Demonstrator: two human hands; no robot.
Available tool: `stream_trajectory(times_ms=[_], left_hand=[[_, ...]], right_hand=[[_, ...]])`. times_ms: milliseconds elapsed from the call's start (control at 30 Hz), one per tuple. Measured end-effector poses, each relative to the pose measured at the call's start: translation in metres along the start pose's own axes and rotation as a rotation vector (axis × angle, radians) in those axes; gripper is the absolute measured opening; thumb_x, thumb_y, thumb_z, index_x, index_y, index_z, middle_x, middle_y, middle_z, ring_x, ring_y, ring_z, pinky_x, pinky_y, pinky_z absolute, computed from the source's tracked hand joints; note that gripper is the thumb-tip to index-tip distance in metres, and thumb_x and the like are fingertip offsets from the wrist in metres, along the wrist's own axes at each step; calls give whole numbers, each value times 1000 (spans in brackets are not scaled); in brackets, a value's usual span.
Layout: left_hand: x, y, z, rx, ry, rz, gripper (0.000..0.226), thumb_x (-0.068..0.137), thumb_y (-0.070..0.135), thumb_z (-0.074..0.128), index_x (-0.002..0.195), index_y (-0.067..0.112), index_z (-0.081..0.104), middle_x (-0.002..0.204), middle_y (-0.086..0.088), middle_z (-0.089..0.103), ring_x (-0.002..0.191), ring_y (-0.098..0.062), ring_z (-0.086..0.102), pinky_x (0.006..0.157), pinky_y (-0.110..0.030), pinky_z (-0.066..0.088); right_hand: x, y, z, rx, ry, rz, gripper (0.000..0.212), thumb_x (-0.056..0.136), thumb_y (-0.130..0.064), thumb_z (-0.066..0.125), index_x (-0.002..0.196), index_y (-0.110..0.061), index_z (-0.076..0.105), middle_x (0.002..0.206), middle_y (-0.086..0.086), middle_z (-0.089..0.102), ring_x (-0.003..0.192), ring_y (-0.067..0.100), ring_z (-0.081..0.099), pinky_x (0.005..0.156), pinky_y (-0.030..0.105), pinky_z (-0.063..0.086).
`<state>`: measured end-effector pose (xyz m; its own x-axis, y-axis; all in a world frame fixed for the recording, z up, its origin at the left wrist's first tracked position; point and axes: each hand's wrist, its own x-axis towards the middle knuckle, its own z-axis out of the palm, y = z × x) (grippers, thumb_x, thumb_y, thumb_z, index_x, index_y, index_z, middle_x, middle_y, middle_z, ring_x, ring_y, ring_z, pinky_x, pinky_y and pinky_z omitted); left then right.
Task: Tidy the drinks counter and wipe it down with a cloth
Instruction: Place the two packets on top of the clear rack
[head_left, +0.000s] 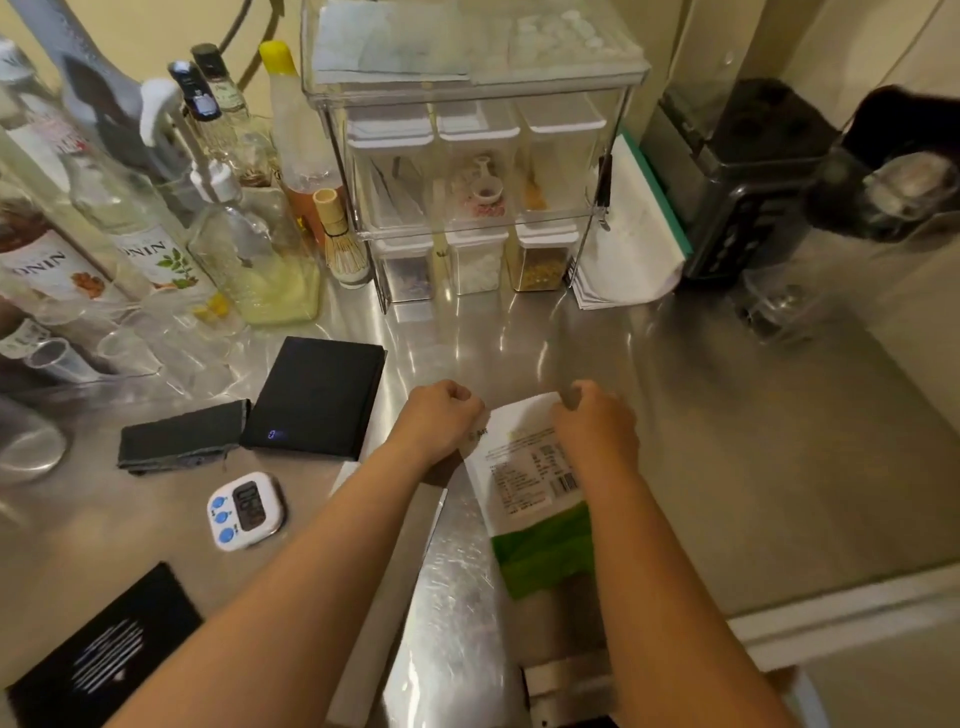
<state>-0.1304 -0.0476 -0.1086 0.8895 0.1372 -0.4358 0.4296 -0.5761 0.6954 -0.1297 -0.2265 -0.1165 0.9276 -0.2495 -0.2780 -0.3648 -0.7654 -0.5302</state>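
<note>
while both hands pinch the pouch's top edge, the steel table around it lies mostly bare, so there is room to work. the rack of clear tubs stands behind, bottles crowd the back left, and the black scale sits just left of the hands. the pouch lies flat near the front edge, white above, green below. the dark cloth waits folded beside the scale, with the timer in front of it. left hand and right hand have fingers closed on the pouch's top corners. i'd say press the seal along its whole width, then stow it before wiping.
</note>
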Motion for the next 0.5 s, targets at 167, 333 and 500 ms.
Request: stream_trajectory(times_ms=[167,333,500], left_hand=[[-10,-6,8,-65,-26,-34,41,92,31,63,130,17,59,124,-9,58,88,-18,63,61,-25,51],[-19,-7,11,-71,-22,-22,50,90,33,65,136,19,56,140,-12,47,95,-25,64,86,-38,59],[-27,-5,9,-126,-17,-42,44,95,27,59,137,12,56,129,-9,63,99,-22,63,86,-33,55]], right_hand=[[-11,14,1,-100,-7,72,43,90,-40,56,126,-18,54,123,9,54,115,30,49,89,48,50],[-19,14,3,-63,-9,65,37,91,-39,56,120,-16,58,114,10,57,99,29,58,78,43,56],[-23,13,0,107,-64,30,25,95,-25,55,117,-14,61,104,2,66,75,12,61,51,18,45]])
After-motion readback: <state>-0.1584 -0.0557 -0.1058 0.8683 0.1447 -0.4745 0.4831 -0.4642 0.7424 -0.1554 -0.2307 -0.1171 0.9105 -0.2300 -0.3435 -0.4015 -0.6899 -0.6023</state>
